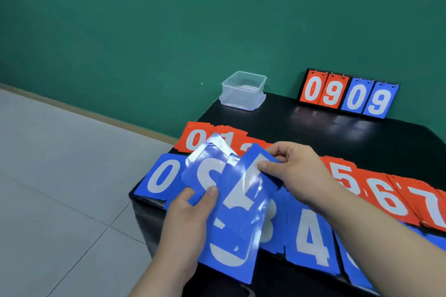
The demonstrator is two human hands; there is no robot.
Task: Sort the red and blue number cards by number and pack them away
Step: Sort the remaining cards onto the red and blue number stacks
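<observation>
Evidently the blue cards (pixel 236 205) are behaving as thin, light, glossy sheets, stiff enough to fan but likely sliding easily on each other. The left hand (pixel 190 219) is gripping the fan from its left side over the worktop (pixel 313 128)'s near left corner, thumb on top. The right hand (pixel 296 171) is pinching the upper edge of one of them, probably the surest hold.

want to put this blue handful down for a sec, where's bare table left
The bare patch of table is the back stretch, bordered by the clear container, the flip scoreboard and the red card row. The near half is crowded: the blue card row lies against the red one, with the left hand and right hand holding a fan of cards above.
</observation>
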